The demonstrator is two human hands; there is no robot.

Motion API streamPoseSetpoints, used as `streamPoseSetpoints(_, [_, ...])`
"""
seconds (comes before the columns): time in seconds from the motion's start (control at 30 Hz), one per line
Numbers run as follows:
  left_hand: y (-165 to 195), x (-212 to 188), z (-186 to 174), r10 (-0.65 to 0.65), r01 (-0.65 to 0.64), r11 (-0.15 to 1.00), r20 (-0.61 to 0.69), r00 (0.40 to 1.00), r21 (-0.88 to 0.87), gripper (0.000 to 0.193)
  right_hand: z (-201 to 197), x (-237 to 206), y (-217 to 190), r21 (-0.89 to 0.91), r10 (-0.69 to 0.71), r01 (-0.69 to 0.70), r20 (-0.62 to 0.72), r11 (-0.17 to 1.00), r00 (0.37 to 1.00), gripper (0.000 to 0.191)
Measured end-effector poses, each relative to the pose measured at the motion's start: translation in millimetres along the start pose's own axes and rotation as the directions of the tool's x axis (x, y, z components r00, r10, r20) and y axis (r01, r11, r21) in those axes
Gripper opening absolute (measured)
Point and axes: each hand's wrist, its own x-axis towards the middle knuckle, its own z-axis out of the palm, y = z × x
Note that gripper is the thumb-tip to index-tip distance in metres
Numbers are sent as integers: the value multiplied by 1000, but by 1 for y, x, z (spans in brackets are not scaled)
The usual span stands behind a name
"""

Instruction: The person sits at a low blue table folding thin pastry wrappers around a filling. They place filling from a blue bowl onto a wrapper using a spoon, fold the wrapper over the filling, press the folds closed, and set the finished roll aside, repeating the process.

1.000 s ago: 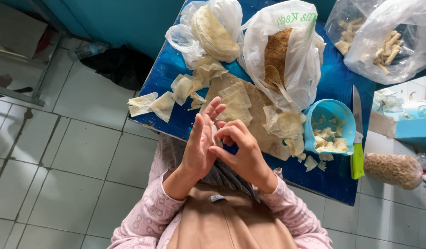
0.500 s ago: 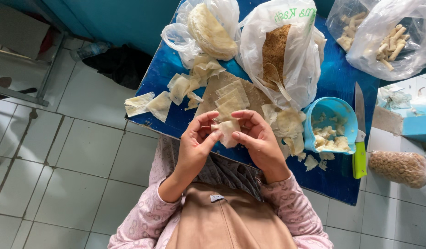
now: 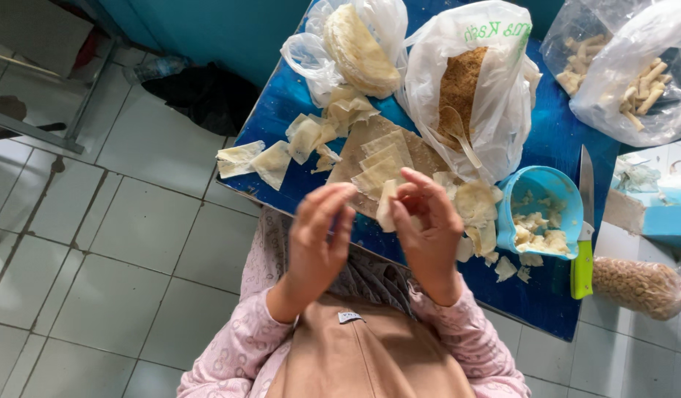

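My right hand pinches a pale folded dough wrapper between thumb and fingers, raised above the blue table. Beside it my left hand hovers with fingers apart and slightly blurred, holding nothing, its fingertips close to the wrapper. Under both hands lies a wooden board with cut square wrappers on it. More wrapper pieces lie on the table's near left corner.
A plastic bag of round wrappers, a bag of brown filling with a spoon, and a bag of rolled sticks stand at the back. At right sit a blue bowl, a green-handled knife, and a peanut bag.
Both hands have lifted slightly. My left hand has let go of the wrapper and moved apart; the right hand keeps hold of it.
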Motion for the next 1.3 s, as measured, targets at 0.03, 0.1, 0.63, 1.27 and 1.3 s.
streamPoseSetpoints(0.03, [-7, 5, -8, -36, 40, 988, -31, 999, 150, 29, -9, 4, -2, -76, -34, 32, -16, 997, 999, 42])
streamPoseSetpoints(0.1, [-23, 15, -27, -88, 107, 909, -65, 994, 402, 28, -28, 12, -5, -163, -51, 33, -110, 986, 993, 40])
streamPoseSetpoints(0.63, [-69, 23, -43, -591, 553, 728, 38, 806, -405, 20, 33, 32, -6, 49, 20, -37, 304, 998, 952, 24])
streamPoseSetpoints(1.27, [-13, -11, -17, -483, 547, 781, 262, 835, -301, 18, 18, 7, 30, 394, 345, -494, 392, 775, 853, 11])
streamPoseSetpoints(1.3, [-11, -9, -18, -474, 532, 804, 253, 843, -266, 16, 16, 3, 31, 421, 350, -499, 383, 758, 855, 11])
